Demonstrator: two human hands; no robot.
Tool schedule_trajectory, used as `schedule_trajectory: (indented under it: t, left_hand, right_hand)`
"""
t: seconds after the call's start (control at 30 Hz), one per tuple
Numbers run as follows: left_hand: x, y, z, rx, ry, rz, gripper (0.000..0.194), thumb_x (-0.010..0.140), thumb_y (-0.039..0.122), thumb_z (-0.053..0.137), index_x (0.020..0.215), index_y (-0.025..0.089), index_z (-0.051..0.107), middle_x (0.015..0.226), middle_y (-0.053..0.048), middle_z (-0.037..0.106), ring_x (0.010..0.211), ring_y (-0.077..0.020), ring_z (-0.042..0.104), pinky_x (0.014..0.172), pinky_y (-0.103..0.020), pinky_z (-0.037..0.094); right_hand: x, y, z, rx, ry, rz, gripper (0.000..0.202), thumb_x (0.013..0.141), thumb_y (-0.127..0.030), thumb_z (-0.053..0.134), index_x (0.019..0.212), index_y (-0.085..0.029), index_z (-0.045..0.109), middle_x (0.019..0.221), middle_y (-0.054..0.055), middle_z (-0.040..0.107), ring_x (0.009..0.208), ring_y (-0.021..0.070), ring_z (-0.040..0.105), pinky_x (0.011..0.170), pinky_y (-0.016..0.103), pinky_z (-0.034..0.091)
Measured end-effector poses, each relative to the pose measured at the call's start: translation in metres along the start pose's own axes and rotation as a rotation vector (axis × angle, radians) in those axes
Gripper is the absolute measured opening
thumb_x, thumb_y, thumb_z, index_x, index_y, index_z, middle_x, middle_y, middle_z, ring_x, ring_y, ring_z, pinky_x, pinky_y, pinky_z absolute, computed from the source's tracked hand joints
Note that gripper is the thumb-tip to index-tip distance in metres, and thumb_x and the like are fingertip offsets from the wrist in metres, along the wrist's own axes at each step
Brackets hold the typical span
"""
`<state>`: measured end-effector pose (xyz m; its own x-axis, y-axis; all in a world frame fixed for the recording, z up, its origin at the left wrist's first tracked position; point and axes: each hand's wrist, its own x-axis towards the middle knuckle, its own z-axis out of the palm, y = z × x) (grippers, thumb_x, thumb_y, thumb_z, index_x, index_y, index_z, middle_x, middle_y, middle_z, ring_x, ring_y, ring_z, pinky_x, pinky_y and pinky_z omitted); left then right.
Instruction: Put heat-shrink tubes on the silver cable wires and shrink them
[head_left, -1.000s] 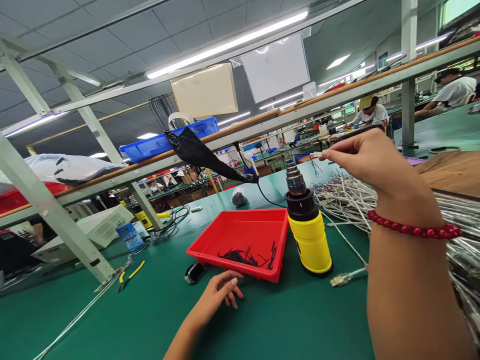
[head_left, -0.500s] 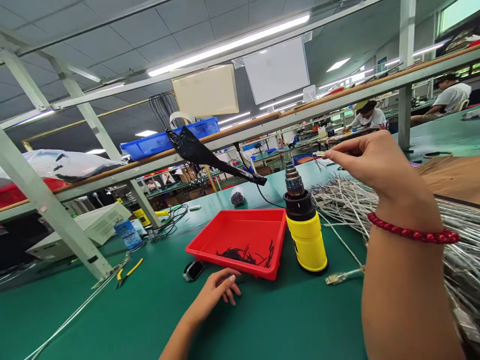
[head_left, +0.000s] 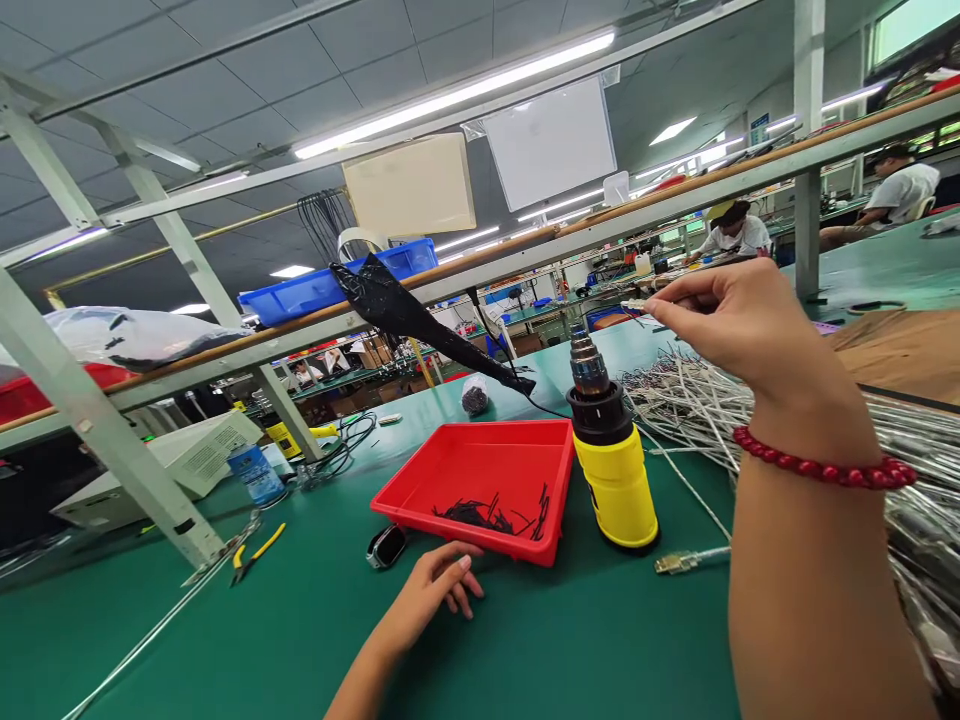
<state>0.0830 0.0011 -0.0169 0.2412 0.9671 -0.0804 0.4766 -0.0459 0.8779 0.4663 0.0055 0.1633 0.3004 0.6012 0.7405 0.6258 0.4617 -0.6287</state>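
Observation:
My right hand (head_left: 739,315) is raised beside the nozzle of a yellow heat gun (head_left: 619,485) that stands upright. It pinches the end of a thin cable (head_left: 634,304), whose tip points left near the nozzle. My left hand (head_left: 439,590) rests on the green table with its fingers apart and nothing in them, by the front edge of a red tray (head_left: 465,455). Short black pieces (head_left: 487,515) lie in the tray. A USB connector (head_left: 679,562) lies to the right of the heat gun's base.
Silvery cables (head_left: 690,405) are heaped at the right. A black watch (head_left: 386,546) lies left of the tray, and yellow-handled pliers (head_left: 255,555) farther left. A black plastic-wrapped bundle (head_left: 427,325) hangs from the shelf. Two people sit in the background.
The cable end in my right hand has swung slightly left and up, nearer the space above the nozzle. My left hand is almost unchanged.

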Motion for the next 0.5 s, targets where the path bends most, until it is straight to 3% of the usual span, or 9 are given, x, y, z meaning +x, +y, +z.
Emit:
schedule_trajectory:
  t: [0.27, 0.5]
  left_hand:
    - [0.0005, -0.0009, -0.0005, 0.018, 0.002, 0.006, 0.053, 0.079, 0.060, 0.052, 0.103, 0.012, 0.055, 0.074, -0.008, 0.070, 0.054, -0.0159, 0.064, 0.051, -0.024, 0.036]
    - [0.0003, -0.0045, -0.0011, 0.054, -0.004, 0.017, 0.051, 0.078, 0.056, 0.057, 0.106, 0.013, 0.055, 0.075, -0.007, 0.069, 0.055, -0.0158, 0.064, 0.052, -0.024, 0.038]
  right_hand:
    - [0.0033, 0.0076, 0.0034, 0.029, 0.013, -0.048, 0.017, 0.070, -0.031, 0.065, 0.066, -0.015, 0.070, 0.050, 0.000, 0.049, 0.049, 0.0109, 0.038, 0.046, 0.027, 0.028]
    - [0.0022, 0.0058, 0.0025, 0.049, 0.014, -0.089, 0.022, 0.072, -0.031, 0.064, 0.069, -0.010, 0.071, 0.053, 0.002, 0.051, 0.052, 0.0107, 0.040, 0.048, 0.027, 0.030]
